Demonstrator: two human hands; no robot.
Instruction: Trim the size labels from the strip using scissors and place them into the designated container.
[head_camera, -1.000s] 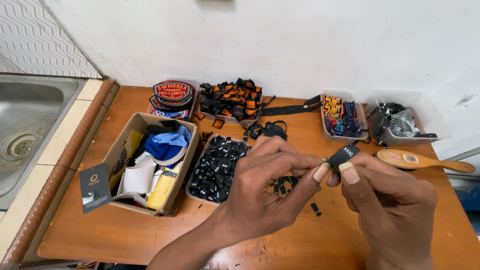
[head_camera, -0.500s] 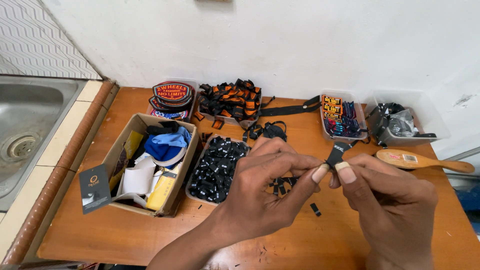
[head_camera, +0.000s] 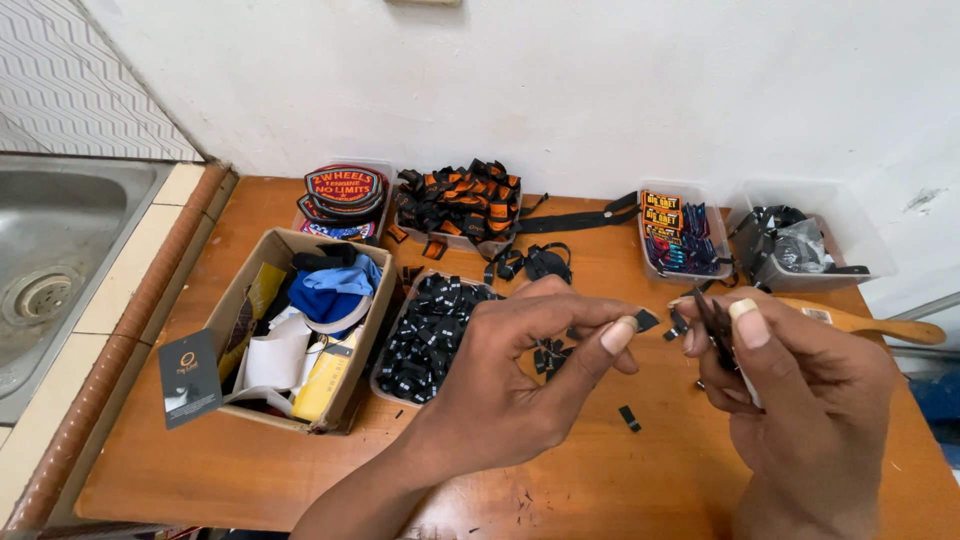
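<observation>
Pinching a small black tag (head_camera: 646, 320) between thumb and forefinger, the left hand (head_camera: 520, 370) was above the wooden table (head_camera: 200, 460). Just beside it, the right hand (head_camera: 800, 390) was clenched on a bundle of black tags (head_camera: 716, 330), with the thumb pressing on top. Below the two grips, one loose tag (head_camera: 628, 418) lay on the table. Left of the left hand stood a tray of black tags (head_camera: 425, 335), and further left a cardboard box (head_camera: 300, 330). Behind the right hand lay a wooden brush (head_camera: 870, 323).

White wall (head_camera: 560, 90), wood table (head_camera: 250, 460), sink (head_camera: 60, 260)
</observation>
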